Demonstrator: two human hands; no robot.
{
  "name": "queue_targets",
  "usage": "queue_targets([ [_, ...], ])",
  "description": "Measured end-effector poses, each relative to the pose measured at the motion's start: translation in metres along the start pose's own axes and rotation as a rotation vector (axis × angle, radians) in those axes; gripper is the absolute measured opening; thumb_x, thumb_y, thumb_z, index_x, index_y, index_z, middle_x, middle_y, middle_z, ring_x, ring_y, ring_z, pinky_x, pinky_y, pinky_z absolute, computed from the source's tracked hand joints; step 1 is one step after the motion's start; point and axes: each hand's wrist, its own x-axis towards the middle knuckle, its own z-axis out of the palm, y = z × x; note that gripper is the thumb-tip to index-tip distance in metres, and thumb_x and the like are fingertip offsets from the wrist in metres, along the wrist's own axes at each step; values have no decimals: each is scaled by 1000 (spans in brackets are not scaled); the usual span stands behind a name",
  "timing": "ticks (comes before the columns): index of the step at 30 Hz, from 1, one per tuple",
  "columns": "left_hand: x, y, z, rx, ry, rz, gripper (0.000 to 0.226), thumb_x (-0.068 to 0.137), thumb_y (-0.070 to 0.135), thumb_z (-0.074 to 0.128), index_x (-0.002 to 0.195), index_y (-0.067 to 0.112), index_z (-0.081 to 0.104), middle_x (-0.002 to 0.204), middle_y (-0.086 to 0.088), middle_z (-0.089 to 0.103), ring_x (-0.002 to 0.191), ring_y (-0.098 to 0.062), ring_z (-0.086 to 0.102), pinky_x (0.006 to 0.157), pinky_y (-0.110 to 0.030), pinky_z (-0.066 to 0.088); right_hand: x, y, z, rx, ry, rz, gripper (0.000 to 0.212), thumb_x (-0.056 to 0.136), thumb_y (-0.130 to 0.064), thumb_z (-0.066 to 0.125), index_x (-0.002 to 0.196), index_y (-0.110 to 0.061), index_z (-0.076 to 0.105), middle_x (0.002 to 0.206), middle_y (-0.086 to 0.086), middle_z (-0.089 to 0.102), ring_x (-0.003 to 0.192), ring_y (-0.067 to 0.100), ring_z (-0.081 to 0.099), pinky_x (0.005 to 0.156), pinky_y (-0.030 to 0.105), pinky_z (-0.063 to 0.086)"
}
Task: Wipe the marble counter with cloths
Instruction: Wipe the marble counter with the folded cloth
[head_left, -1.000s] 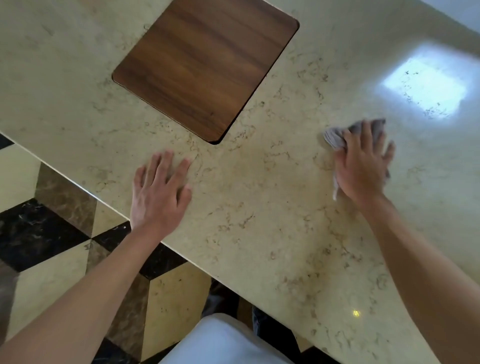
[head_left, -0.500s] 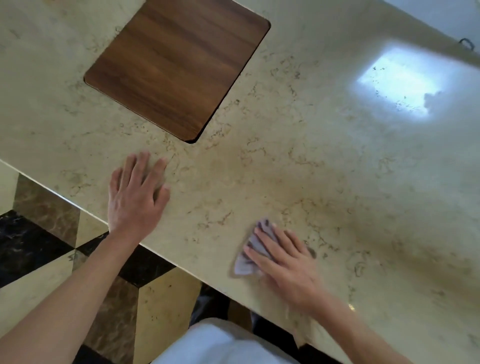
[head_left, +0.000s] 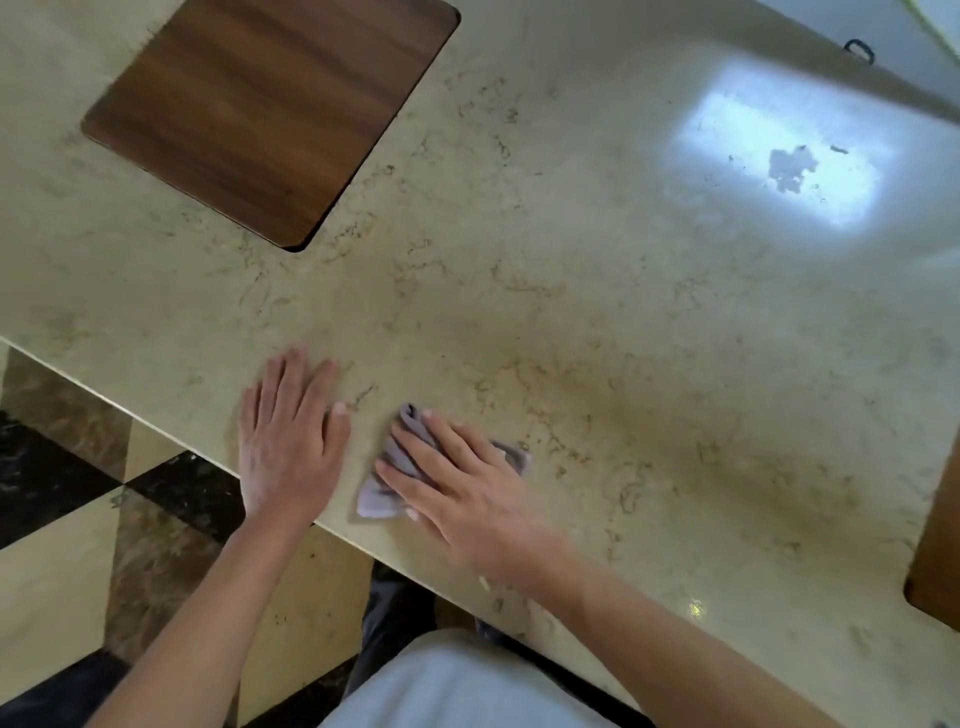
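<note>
The beige veined marble counter (head_left: 597, 322) fills most of the head view. A small grey cloth (head_left: 387, 491) lies crumpled on it close to the near edge. My right hand (head_left: 457, 488) presses flat on the cloth, fingers spread and pointing left, so only the cloth's left part and a right corner show. My left hand (head_left: 291, 441) rests flat on the bare marble just left of the cloth, fingers together, holding nothing.
A brown wooden panel (head_left: 270, 109) is set into the counter at the far left. Another wooden inset (head_left: 940, 545) shows at the right edge. Window glare (head_left: 779, 161) reflects at the far right. Below the counter edge lies a black, brown and cream patterned floor (head_left: 78, 519).
My right hand swept the cloth from the far right of the counter toward the near edge and then left, ending beside my left hand. The left hand stayed flat on the marble.
</note>
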Motion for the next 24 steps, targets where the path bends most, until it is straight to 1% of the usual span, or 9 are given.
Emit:
queue_targets([
  [3,3,-4,7,119,-55,-3,58,99,48,28,152,26,32,166,-7,20,154,-29,11,122,-48,10,-72,58,-26,-100,-130,-178,50,111,-40,34,160,-31,30,172,1,16,160,26,7,130,45,10],
  [5,4,-6,10,138,-50,-3,59,98,51,28,152,29,31,167,-5,18,154,-27,10,121,-48,11,-79,129,-59,-219,-118,-121,52,111,-40,29,162,-32,23,173,2,11,160,27,5,130,42,4],
  [9,4,-6,10,144,-51,-17,59,97,52,29,151,29,33,166,-4,19,154,-26,10,121,-48,9,-2,196,-98,-160,152,608,53,107,-38,33,158,-21,37,169,13,22,156,41,16,123,58,23],
  [11,6,-4,9,148,-52,-21,59,97,52,30,151,28,33,166,-4,19,154,-25,10,121,-48,9,46,171,-87,-140,211,722,52,108,-36,34,159,-23,33,171,10,18,158,38,11,126,56,19],
  [15,6,-4,8,137,-53,-27,60,96,52,32,151,28,33,166,-4,21,154,-25,12,122,-47,10,46,67,-34,-58,161,302,53,105,-36,44,157,-25,38,170,7,22,159,33,8,127,54,18],
  [18,6,-5,8,138,-41,-12,59,96,52,33,151,28,33,166,-5,22,153,-26,13,121,-47,11,-46,3,-1,6,-14,3,49,107,-38,44,156,-29,40,170,2,25,160,29,9,127,50,18],
  [20,4,-9,10,148,-33,-7,60,96,52,32,151,28,33,166,-5,21,153,-26,13,120,-46,11,-112,18,-7,17,-105,-123,48,107,-40,46,155,-33,41,169,-3,28,159,27,16,125,47,23],
  [22,4,-9,12,146,-12,1,59,96,51,32,150,27,33,165,-6,23,153,-27,15,119,-47,13,-153,75,-36,-83,-84,-75,48,107,-40,46,155,-36,41,167,-2,33,158,26,21,124,42,26],
  [24,5,-8,13,137,4,10,58,96,50,34,149,26,35,163,-8,24,152,-28,16,119,-47,14,-165,138,-67,-154,43,231,46,106,-39,45,152,-33,45,162,4,37,156,27,24,122,41,31],
])
